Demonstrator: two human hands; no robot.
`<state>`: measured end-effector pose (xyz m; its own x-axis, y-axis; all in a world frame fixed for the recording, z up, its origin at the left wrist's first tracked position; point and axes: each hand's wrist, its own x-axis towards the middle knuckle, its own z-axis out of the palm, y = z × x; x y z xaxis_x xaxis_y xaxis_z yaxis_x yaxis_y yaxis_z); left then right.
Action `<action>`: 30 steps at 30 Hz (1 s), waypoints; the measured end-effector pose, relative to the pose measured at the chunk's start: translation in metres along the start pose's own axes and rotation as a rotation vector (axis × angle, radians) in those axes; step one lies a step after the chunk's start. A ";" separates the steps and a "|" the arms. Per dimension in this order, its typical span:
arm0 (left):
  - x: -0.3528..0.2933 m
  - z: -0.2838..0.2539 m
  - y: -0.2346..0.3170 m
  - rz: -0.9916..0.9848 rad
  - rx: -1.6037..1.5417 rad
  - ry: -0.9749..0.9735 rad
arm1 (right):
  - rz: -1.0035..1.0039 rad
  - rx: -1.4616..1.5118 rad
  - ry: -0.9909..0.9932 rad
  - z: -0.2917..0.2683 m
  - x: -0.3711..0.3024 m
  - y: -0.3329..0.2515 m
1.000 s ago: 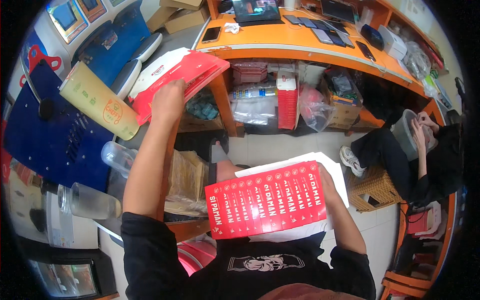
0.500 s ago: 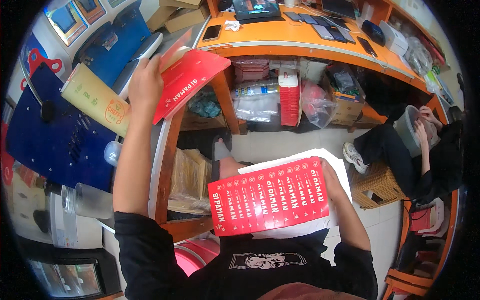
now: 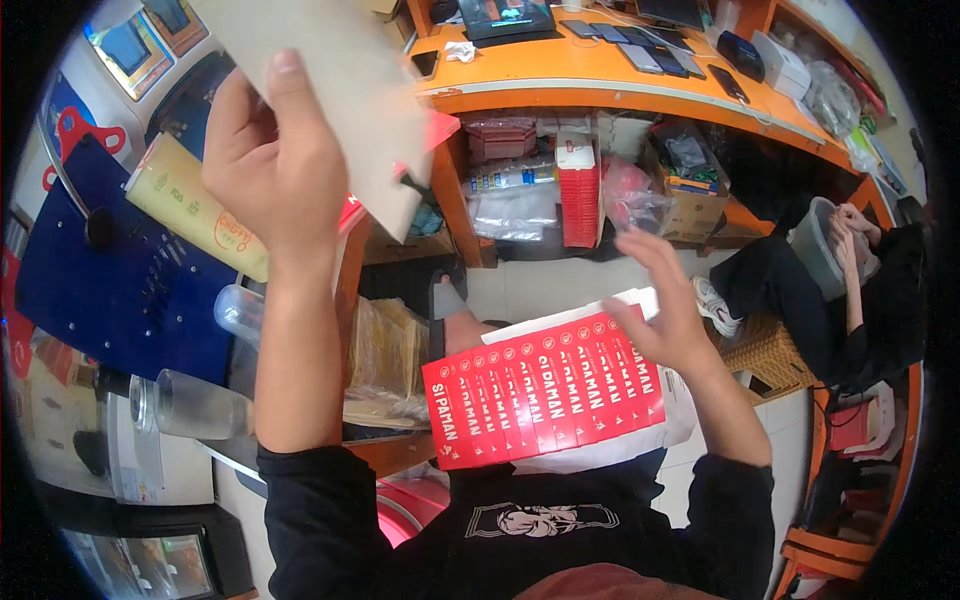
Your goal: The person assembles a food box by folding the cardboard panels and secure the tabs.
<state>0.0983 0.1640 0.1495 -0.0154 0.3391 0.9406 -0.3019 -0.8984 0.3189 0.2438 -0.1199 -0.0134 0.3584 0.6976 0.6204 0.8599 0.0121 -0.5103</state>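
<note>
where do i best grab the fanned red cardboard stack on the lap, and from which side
Take the fanned red stack by its right end, probably best from the right, thumb above and fingers spread beneath: it lies in an overlapping spread that may slide apart without support below, and the open right hand is at that end.

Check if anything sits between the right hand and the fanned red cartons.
Nothing visible: the right hand is open at the right end of the red cartons; contact unclear. The pale sheet in the left hand is apart from them.
</note>
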 end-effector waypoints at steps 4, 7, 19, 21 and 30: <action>0.004 0.005 0.036 -0.334 -0.103 -0.106 | -0.281 -0.163 0.190 0.015 0.050 -0.033; -0.008 -0.001 0.038 -0.731 -0.320 -0.140 | -0.376 -0.197 0.360 0.022 0.060 -0.030; -0.196 -0.001 -0.010 -0.862 -0.619 -0.178 | -0.306 0.013 0.086 -0.008 -0.010 -0.053; -0.207 0.002 -0.005 -0.949 -0.586 -0.274 | -0.330 0.173 0.102 -0.002 -0.010 -0.056; -0.185 -0.027 0.002 -0.833 -0.695 -0.118 | -0.135 -0.077 0.596 0.021 0.028 -0.034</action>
<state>0.0751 0.1069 -0.0265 0.5238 0.7058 0.4770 -0.6486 -0.0326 0.7604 0.2170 -0.0861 0.0090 0.3667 0.1729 0.9142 0.9278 0.0050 -0.3731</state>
